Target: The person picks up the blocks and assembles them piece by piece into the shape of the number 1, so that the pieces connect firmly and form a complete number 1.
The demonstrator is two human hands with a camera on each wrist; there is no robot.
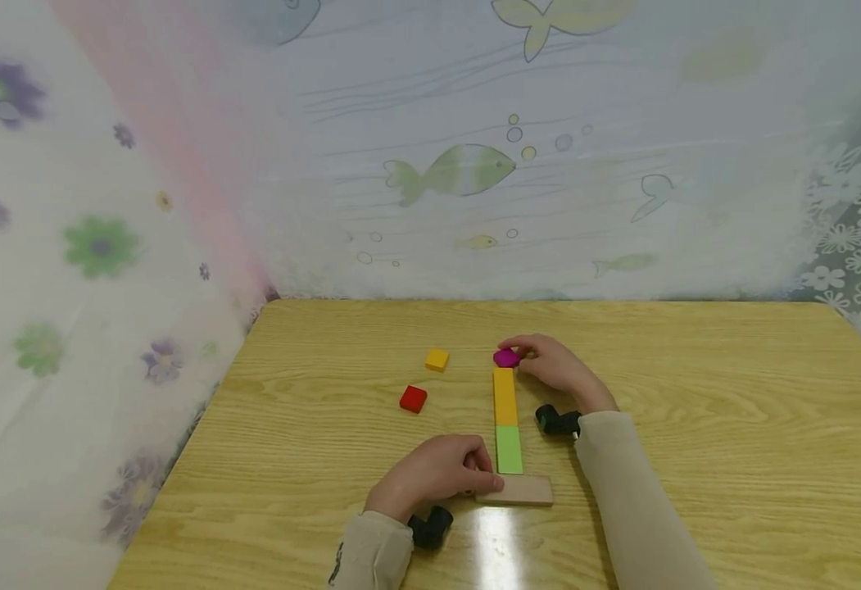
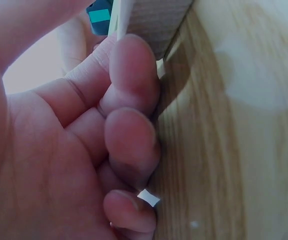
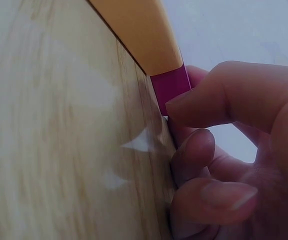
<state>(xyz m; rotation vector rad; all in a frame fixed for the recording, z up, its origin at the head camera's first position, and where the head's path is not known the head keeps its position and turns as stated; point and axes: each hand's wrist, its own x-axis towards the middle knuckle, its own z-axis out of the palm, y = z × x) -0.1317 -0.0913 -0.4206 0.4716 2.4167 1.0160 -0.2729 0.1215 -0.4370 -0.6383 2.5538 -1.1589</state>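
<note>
A purple hexagonal block (image 1: 505,358) lies at the far end of a straight row of flat blocks on the table. My right hand (image 1: 561,370) pinches it between thumb and fingers; in the right wrist view this purple block (image 3: 171,89) touches the end of the orange block (image 3: 139,32). Nearer to me come the long orange block (image 1: 505,397), then a light green block (image 1: 509,449). Across the near end lies a plain wooden block (image 1: 527,490). My left hand (image 1: 433,471) holds its left end, thumb on top, other fingers curled.
To the left of the row, a red block (image 1: 413,399) and a yellow block (image 1: 437,360) lie apart on the wood-grain table (image 1: 290,459). Black devices sit at the left wrist (image 1: 432,527) and right wrist (image 1: 555,419). Printed curtains (image 1: 585,221) hang behind the table.
</note>
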